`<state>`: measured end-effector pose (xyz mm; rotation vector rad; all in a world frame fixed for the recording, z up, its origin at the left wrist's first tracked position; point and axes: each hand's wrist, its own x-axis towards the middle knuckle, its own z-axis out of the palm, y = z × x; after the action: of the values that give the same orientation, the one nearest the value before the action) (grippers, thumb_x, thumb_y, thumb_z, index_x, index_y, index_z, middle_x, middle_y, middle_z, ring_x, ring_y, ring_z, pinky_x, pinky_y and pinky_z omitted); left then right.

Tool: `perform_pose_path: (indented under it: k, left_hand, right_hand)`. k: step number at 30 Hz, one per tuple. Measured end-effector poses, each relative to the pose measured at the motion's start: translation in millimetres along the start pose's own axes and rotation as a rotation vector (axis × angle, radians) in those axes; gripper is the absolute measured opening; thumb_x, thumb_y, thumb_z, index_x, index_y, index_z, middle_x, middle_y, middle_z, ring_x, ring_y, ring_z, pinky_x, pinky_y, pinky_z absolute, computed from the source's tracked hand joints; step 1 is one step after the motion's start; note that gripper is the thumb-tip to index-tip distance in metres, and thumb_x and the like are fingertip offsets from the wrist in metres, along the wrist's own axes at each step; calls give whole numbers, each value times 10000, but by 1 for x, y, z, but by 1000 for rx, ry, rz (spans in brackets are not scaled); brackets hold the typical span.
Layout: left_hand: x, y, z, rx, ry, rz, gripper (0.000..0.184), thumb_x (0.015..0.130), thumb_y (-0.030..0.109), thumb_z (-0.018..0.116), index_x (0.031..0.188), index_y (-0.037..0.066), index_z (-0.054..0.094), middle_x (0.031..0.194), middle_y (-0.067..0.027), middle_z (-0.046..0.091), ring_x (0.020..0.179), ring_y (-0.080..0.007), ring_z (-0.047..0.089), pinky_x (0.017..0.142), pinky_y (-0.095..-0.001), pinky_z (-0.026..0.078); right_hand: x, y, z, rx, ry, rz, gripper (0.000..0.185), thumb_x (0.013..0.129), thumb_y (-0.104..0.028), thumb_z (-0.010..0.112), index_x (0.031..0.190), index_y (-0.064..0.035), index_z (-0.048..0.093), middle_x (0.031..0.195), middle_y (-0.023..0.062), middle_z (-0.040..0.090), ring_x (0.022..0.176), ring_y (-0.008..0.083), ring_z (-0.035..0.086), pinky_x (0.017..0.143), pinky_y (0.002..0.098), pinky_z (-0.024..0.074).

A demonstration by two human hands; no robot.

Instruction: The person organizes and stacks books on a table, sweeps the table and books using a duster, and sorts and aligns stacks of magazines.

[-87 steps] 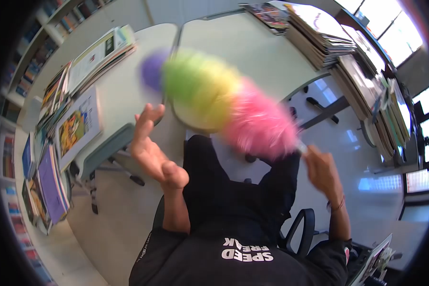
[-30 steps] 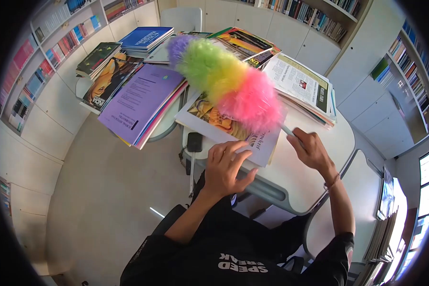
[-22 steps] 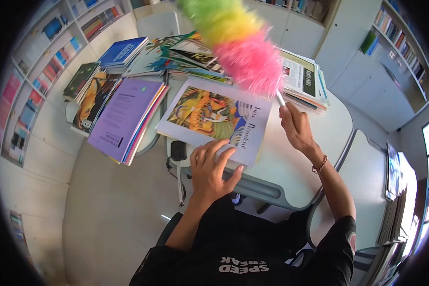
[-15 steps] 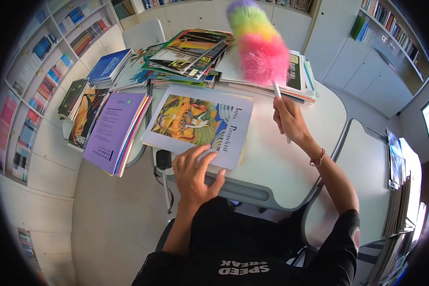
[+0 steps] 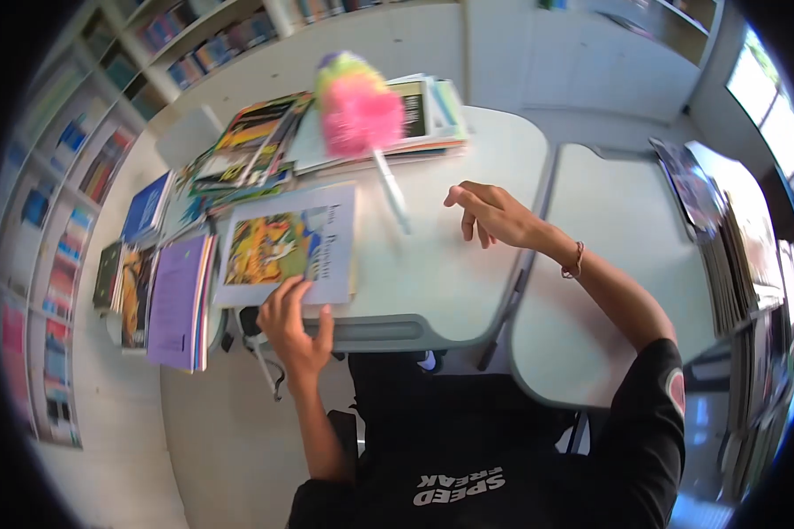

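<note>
My left hand (image 5: 293,331) rests with fingers spread on the lower edge of a book (image 5: 333,247) that has a white cover and a colourful picture. Over the white table (image 5: 441,273), my right hand (image 5: 494,216) is empty, its fingers loosely bent and apart. A feather duster (image 5: 362,110) with a pink, yellow, green and purple head lies away from that hand. Its head leans on the papers at the back, and its white handle points toward me.
Magazines (image 5: 256,141) are piled behind the book. A purple-covered stack (image 5: 178,300) and a blue book (image 5: 147,207) stand at the left. To the right, a second table (image 5: 609,326) carries stacked magazines (image 5: 741,256) along its far side. Bookshelves (image 5: 71,203) line the left wall.
My right hand has let go of the duster and moved off to the right of its handle. The view has turned to the right. My left hand stays on the book.
</note>
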<state>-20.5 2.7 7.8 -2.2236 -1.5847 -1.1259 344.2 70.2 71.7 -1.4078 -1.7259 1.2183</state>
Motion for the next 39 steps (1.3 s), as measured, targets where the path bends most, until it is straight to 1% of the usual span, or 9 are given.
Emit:
perform_pose_path:
  k: [3, 8, 13, 14, 18, 23, 28, 34, 39]
  left_hand:
    - [-4, 4, 1, 12, -15, -39, 436, 860, 307, 682, 1253, 120, 657, 1334, -48, 640, 1174, -276, 568, 1058, -441, 349]
    - [-4, 9, 0, 27, -35, -62, 455, 872, 326, 685, 1276, 122, 643, 1356, -51, 625, 1180, -289, 563, 1076, -450, 342]
    - [-6, 11, -1, 39, -51, -44, 488, 877, 321, 691, 1308, 105, 618, 1380, -73, 608, 1208, -309, 557, 1102, -472, 343]
    - [-8, 12, -2, 35, -54, -43, 488, 877, 321, 691, 1308, 105, 618, 1380, -73, 608, 1208, -309, 557, 1102, -472, 343]
    - [-14, 22, 5, 36, -23, -23, 502, 877, 282, 699, 1326, 81, 598, 1403, -106, 589, 1245, -322, 548, 1126, -500, 340]
    - [-22, 73, 18, -30, 33, 32, 503, 877, 247, 706, 1329, 60, 589, 1412, -133, 580, 1272, -335, 544, 1133, -505, 350]
    - [-15, 144, 33, -178, -53, 160, 494, 883, 240, 710, 1328, 61, 590, 1420, -135, 574, 1274, -337, 551, 1125, -486, 370]
    - [-11, 206, 58, -294, -203, 164, 486, 896, 263, 707, 1324, 64, 594, 1423, -136, 572, 1278, -339, 554, 1119, -474, 385]
    - [-5, 248, 73, -310, -324, 192, 494, 905, 301, 713, 1325, 68, 599, 1422, -141, 572, 1277, -339, 556, 1123, -469, 384]
  right_hand:
    - [-25, 32, -17, -156, 14, -123, 391, 1091, -317, 517, 1069, 47, 657, 834, 137, 694, 588, 186, 569, 595, 305, 495]
    - [-68, 39, -32, -285, 43, -302, 226, 1060, -183, 585, 1095, 13, 691, 881, 124, 715, 708, 205, 645, 643, 299, 499]
    - [-98, 52, -36, -374, 37, -467, 133, 985, -50, 632, 1082, 28, 677, 1002, 158, 744, 677, 223, 642, 646, 336, 534]
    - [-106, 54, -38, -375, 39, -463, 133, 985, -50, 632, 1082, 28, 677, 1002, 158, 744, 677, 223, 642, 646, 336, 534]
    - [-146, 54, -54, -448, 20, -408, 197, 939, 8, 663, 1136, 5, 675, 1110, 138, 738, 848, 272, 698, 725, 360, 561]
    - [-194, 72, -85, -492, 65, -520, 260, 904, 37, 663, 1162, 9, 657, 1161, 169, 733, 802, 278, 712, 746, 373, 590]
    - [-253, 81, -106, -400, 105, -339, 273, 915, 25, 678, 1184, -14, 652, 1155, 135, 734, 933, 308, 719, 845, 396, 581]
    - [-304, 113, -128, -371, 190, -378, 266, 919, 21, 676, 1181, -19, 659, 1125, 129, 743, 936, 304, 720, 868, 400, 572]
    - [-340, 120, -144, -335, 258, -359, 248, 916, 24, 666, 1163, 2, 662, 1069, 155, 751, 868, 306, 723, 808, 372, 585]
